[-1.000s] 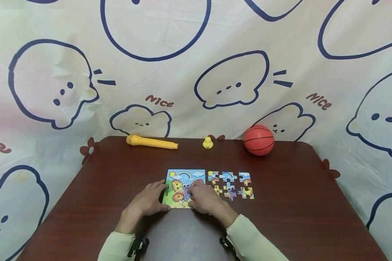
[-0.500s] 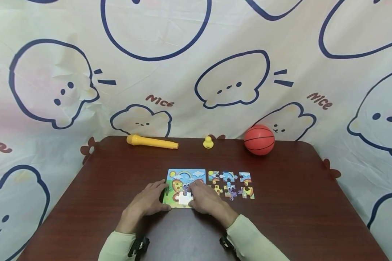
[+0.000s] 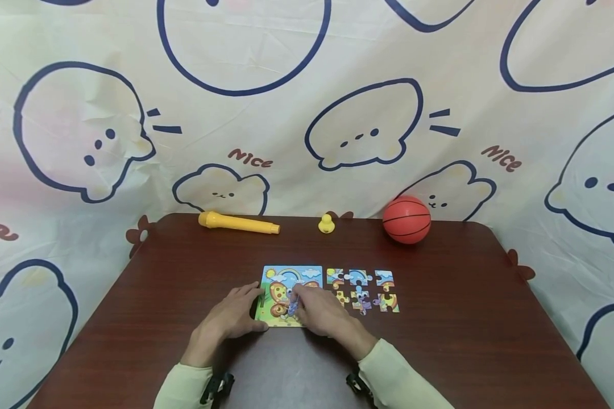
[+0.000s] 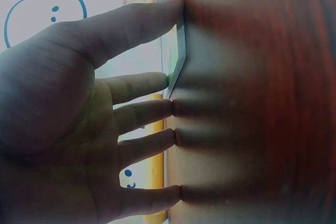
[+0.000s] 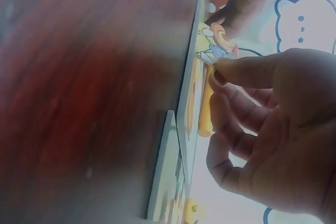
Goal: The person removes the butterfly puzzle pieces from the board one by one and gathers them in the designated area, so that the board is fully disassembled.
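A butterfly picture puzzle [image 3: 273, 318] lies on the brown table, its left edge beside my left hand [image 3: 229, 311]. In the left wrist view, the left hand's [image 4: 79, 114] thumb touches the puzzle's edge, and its straight fingers rest at the board's corner and on the table. Over the lower middle of the picture, my right hand [image 3: 323, 311] pinches a puzzle piece [image 3: 292, 308] with part of the purple butterfly body. The right wrist view shows the right hand's [image 5: 283, 114] thumb and index tips together there, its other fingers curled. The right hand hides the puzzle's right part.
Several loose puzzle pieces [image 3: 359, 277] lie in two rows right of the board. Along the table's back edge are a yellow microphone-shaped toy [image 3: 239, 222], a yellow rubber duck [image 3: 326, 224] and a small red basketball [image 3: 406, 220]. A printed curtain [image 3: 286, 130] hangs behind.
Half a second ago a white, piece-shaped patch showed at the picture's lower middle; now printed purple shows there. The right hand has shifted very slightly. The left hand stays put.
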`<state>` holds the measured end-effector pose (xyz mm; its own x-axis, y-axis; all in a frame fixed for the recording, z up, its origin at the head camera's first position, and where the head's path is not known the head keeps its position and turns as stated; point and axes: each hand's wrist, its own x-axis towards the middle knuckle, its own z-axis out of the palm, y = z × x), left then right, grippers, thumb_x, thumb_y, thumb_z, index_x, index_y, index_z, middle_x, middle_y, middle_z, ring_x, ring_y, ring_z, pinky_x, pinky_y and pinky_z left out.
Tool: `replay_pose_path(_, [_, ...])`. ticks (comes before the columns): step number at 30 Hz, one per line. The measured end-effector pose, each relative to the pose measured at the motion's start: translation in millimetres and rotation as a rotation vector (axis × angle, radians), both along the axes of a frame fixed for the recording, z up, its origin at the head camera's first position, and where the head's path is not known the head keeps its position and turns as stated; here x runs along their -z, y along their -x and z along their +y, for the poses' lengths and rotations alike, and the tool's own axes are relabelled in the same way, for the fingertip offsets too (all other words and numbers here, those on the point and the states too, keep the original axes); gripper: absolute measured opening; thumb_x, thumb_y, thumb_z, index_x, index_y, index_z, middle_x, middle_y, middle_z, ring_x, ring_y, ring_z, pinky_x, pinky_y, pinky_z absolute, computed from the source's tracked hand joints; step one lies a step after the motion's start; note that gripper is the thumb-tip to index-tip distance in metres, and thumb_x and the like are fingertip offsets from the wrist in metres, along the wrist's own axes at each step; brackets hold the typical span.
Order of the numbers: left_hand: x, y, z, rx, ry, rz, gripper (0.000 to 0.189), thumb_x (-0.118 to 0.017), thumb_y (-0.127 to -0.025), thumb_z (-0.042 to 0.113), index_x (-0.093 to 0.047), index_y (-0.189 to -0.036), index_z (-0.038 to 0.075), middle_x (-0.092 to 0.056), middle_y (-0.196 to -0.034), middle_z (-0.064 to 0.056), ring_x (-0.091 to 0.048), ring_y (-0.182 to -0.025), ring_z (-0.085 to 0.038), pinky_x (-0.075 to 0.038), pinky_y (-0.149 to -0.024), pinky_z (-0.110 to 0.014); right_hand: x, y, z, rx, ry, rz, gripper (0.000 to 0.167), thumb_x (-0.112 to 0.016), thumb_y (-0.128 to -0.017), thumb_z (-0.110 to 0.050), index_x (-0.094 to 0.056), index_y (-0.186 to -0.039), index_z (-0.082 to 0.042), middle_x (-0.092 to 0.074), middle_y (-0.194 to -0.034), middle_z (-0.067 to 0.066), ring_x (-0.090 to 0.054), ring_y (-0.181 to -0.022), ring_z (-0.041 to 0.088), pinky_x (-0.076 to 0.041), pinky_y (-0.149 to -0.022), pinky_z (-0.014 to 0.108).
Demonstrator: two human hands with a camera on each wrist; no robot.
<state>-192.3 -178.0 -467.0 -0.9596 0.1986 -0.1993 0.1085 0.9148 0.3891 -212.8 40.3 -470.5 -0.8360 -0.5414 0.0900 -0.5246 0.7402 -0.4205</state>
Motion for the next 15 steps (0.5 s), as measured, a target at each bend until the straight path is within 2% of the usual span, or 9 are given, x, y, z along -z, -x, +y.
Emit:
replay_pose_path(7, [0.4, 0.1, 0.6, -0.006, 0.005, 0.001, 0.078, -0.082, -0.074, 0.039, -0.05, -0.14, 0.012, -0.04, -0.153, -0.012, -0.038, -0.138, -0.034, -0.038, -0.105, -0.06, -6.1, -2.4, 13, -0.021, 0.157, -0.099, 0.014, -0.06, -0.092, -0.01, -0.064, -0.103, -0.018, -0.06, -0.08, -0.009, -0.047, -0.061, 0.001, -0.041, -0.056, 0.018])
replay_pose_path(15, [1.0, 1.0, 0.9, -0.01, 0.006, -0.008, 0.079, -0.082, -0.074, 0.038, -0.049, -0.141, 0.012, -0.038, -0.154, -0.012, -0.036, -0.139, -0.034, -0.037, -0.107, -0.06, -9.4, -3.9, 40, 0.004, 0.196, -0.133, 0.01, -0.062, -0.093, -0.014, -0.061, -0.102, -0.018, -0.056, -0.076, -0.009, -0.043, -0.056, 0.004, -0.038, -0.052, 0.02])
